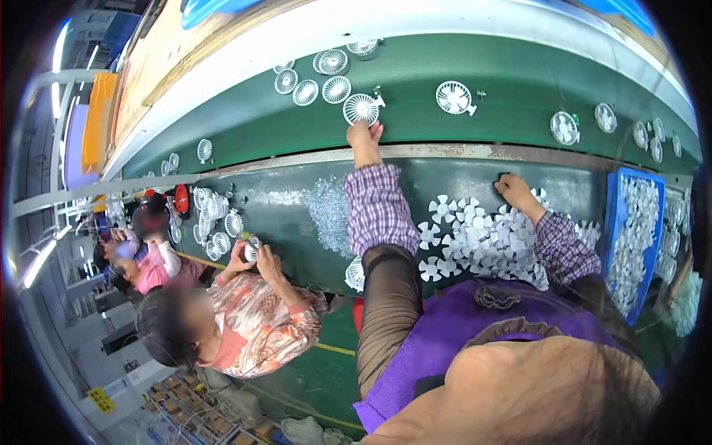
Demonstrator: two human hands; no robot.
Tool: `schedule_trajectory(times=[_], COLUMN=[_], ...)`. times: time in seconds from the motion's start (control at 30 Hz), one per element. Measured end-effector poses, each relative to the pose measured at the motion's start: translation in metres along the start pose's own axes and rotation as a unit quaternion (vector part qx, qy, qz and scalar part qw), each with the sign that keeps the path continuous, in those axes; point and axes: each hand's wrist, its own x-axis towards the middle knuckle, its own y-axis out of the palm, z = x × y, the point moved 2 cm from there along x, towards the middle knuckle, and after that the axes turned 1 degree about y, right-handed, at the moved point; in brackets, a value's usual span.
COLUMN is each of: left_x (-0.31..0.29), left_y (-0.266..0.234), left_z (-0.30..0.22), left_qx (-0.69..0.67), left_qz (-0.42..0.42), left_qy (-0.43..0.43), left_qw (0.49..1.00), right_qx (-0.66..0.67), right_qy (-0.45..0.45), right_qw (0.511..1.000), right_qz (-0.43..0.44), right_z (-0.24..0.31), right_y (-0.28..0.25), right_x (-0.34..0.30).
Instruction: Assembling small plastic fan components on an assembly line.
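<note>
My left hand (364, 138) reaches over the green belt with its fingers closed on the rim of a round white fan grille (360, 108). A small green-and-white part sticks out at that grille's upper right. On the dark worktop, my right hand (517, 190) is curled with fingertips together; whatever they may hold is too small to make out. Below and beside it spreads a pile of white fan blades (486, 236). Left of my left sleeve lies a heap of small clear pieces (326, 211). Another white grille (355, 274) sits near the worktop's front edge, partly behind my arm.
On the belt (245, 126) lie several grilles and a fan unit with blades (453, 97). A blue tray (617, 215) of blades stands at the right. To my left a co-worker (256, 319) holds a grille, near more fan parts (211, 211). A metal rail (460, 151) separates belt and worktop.
</note>
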Motion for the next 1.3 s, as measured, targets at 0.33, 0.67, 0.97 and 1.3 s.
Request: schedule_trajectory(times=[0.33, 0.67, 0.97, 1.3], left_x=[-0.213, -0.298, -0.302, -0.3], left_y=[-0.067, -0.149, -0.107, -0.078], left_z=[0.058, 0.116, 0.096, 0.097], left_qx=[0.0, 0.041, -0.032, 0.03], left_qz=[0.289, 0.196, 0.221, 0.27], left_qy=[-0.022, -0.105, -0.037, 0.016], left_qw=[0.957, 0.974, 0.974, 0.962], right_qx=[0.054, -0.166, -0.226, -0.058], right_qy=[-0.032, -0.119, -0.138, -0.212], right_qw=[0.998, 0.963, 0.957, 0.967], right_qz=[0.003, -0.177, -0.115, -0.13], right_z=[-0.003, 0.019, 0.041, 0.117], right_y=[-0.011, -0.037, 0.005, -0.055], right_x=[-0.002, -0.119, -0.128, -0.132])
